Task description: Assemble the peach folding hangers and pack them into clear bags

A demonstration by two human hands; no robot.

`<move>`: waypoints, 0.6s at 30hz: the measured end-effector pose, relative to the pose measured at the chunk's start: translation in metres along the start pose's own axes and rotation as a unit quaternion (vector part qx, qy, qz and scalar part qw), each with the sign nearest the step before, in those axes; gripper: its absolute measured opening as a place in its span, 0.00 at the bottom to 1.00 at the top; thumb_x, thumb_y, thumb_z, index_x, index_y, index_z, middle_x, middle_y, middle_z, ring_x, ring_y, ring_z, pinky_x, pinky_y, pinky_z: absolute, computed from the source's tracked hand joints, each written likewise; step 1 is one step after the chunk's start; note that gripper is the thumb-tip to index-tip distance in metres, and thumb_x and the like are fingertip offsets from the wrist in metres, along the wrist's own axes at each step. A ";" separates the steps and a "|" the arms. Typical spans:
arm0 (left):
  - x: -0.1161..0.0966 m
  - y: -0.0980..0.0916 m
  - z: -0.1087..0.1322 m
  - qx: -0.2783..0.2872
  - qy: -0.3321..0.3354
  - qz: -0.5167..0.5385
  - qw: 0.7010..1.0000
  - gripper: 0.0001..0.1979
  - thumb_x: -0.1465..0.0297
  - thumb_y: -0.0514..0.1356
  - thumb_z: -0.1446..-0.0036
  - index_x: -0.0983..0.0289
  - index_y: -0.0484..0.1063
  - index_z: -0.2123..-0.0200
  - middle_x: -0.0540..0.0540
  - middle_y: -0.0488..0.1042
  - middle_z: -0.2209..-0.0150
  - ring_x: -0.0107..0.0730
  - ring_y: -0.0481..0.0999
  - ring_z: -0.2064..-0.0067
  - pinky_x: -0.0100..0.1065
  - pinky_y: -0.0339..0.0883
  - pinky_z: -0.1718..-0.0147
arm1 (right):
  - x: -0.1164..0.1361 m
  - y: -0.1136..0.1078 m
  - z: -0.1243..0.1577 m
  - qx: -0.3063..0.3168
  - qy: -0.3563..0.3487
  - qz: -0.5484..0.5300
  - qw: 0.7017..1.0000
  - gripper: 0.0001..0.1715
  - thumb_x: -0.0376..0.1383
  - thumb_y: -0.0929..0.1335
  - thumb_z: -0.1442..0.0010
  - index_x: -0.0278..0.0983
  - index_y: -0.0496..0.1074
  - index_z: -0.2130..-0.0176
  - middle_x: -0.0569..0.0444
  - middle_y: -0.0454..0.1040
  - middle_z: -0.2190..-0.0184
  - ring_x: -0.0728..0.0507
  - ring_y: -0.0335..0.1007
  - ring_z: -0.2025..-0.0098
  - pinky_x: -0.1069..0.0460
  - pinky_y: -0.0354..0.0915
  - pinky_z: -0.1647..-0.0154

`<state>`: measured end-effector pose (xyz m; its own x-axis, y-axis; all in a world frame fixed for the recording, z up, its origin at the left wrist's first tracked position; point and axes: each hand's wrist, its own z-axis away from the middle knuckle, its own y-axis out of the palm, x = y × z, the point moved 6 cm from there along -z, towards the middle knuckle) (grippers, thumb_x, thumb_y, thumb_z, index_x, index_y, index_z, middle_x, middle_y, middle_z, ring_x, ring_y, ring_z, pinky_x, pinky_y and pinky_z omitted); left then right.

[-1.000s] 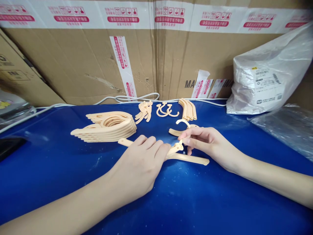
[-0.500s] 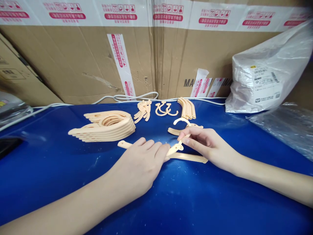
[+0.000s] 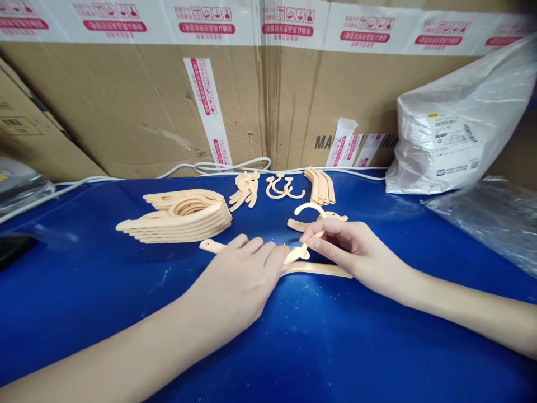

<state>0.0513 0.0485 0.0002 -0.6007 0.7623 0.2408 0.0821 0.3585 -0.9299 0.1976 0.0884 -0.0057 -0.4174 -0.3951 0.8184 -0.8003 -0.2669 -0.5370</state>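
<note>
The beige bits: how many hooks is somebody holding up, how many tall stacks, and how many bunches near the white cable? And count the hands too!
Hands: 2 (left hand, right hand)
Held-up hooks: 1 (curved hook)
Tall stacks: 1 (left-side stack)
Bunches near the white cable: 3 (tangled pieces, loose hooks, curved bars)
Total: 7

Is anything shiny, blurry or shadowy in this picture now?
In the head view, the blue tabletop has a paler, shiny patch by the left hand; the dark thing at the left edge looks soft; the stack of pale pieces looks fairly sharp, with darker shadow beneath.
</note>
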 end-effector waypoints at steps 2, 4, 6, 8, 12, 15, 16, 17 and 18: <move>0.000 -0.003 -0.001 -0.018 -0.011 -0.014 1.000 0.15 0.76 0.46 0.34 0.70 0.73 0.58 0.58 0.76 0.67 0.43 0.73 0.69 0.40 0.58 0.70 | 0.003 -0.001 0.001 -0.003 -0.015 0.012 1.000 0.12 0.41 0.65 0.35 0.39 0.76 0.62 0.54 0.76 0.67 0.45 0.69 0.66 0.49 0.63 0.67; -0.001 -0.007 -0.002 -0.032 -0.019 -0.004 0.999 0.17 0.72 0.44 0.31 0.69 0.72 0.58 0.56 0.75 0.68 0.43 0.73 0.69 0.40 0.58 0.70 | 0.007 -0.001 0.003 0.002 -0.036 0.027 0.999 0.11 0.41 0.65 0.35 0.40 0.76 0.61 0.55 0.77 0.66 0.45 0.71 0.66 0.50 0.64 0.67; 0.000 -0.011 -0.002 -0.036 -0.028 0.032 0.998 0.17 0.69 0.43 0.29 0.67 0.71 0.59 0.55 0.73 0.69 0.42 0.72 0.69 0.40 0.58 0.70 | 0.011 0.000 0.006 0.011 -0.058 0.043 0.997 0.10 0.40 0.65 0.34 0.41 0.76 0.60 0.55 0.77 0.64 0.46 0.72 0.64 0.51 0.65 0.66; 0.004 -0.015 -0.002 -0.025 -0.057 0.105 0.993 0.16 0.69 0.44 0.29 0.65 0.70 0.61 0.54 0.72 0.68 0.40 0.72 0.69 0.39 0.59 0.70 | 0.014 0.000 0.009 0.021 -0.083 0.057 0.995 0.10 0.36 0.65 0.34 0.40 0.74 0.54 0.56 0.77 0.63 0.47 0.72 0.63 0.52 0.66 0.64; 0.023 -0.013 0.002 0.027 -0.200 0.373 0.906 0.13 0.64 0.48 0.31 0.62 0.66 0.67 0.47 0.69 0.73 0.29 0.70 0.73 0.31 0.61 0.75 | 0.024 0.002 0.018 0.037 -0.171 0.095 0.980 0.28 0.29 0.64 0.35 0.39 0.58 0.38 0.56 0.73 0.62 0.50 0.71 0.62 0.54 0.68 0.60; 0.027 -0.001 0.005 0.076 -0.277 0.579 0.763 0.14 0.59 0.52 0.35 0.62 0.64 0.69 0.45 0.67 0.78 0.27 0.70 0.77 0.27 0.65 0.79 | 0.032 0.004 0.024 0.028 -0.241 0.173 0.955 0.13 0.31 0.64 0.34 0.37 0.65 0.50 0.57 0.72 0.66 0.50 0.69 0.66 0.54 0.66 0.65; 0.026 0.003 0.005 0.093 -0.291 0.630 0.714 0.14 0.59 0.54 0.36 0.63 0.65 0.68 0.46 0.68 0.79 0.27 0.71 0.78 0.27 0.67 0.80 | 0.034 0.005 0.025 0.030 -0.257 0.205 0.944 0.05 0.32 0.65 0.34 0.37 0.66 0.56 0.56 0.73 0.67 0.49 0.68 0.67 0.53 0.65 0.65; 0.025 0.007 0.005 0.107 -0.302 0.668 0.671 0.13 0.59 0.54 0.37 0.63 0.65 0.68 0.46 0.69 0.79 0.27 0.72 0.78 0.27 0.68 0.81 | 0.035 0.007 0.025 0.034 -0.267 0.236 0.934 0.02 0.34 0.65 0.33 0.37 0.67 0.59 0.55 0.73 0.67 0.48 0.68 0.66 0.52 0.65 0.65; 0.024 0.010 0.005 0.118 -0.311 0.695 0.638 0.13 0.59 0.55 0.38 0.63 0.65 0.68 0.47 0.69 0.80 0.28 0.72 0.79 0.27 0.70 0.81 | 0.035 0.009 0.024 0.038 -0.271 0.263 0.925 0.04 0.35 0.65 0.33 0.36 0.68 0.59 0.53 0.74 0.65 0.47 0.69 0.63 0.51 0.65 0.63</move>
<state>0.0338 0.0680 -0.0048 -0.2830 -0.1316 -0.9501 0.8012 -0.5770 -0.1588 0.1863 0.0508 0.0134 -0.4476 -0.8648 0.2277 -0.5053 0.0345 -0.8622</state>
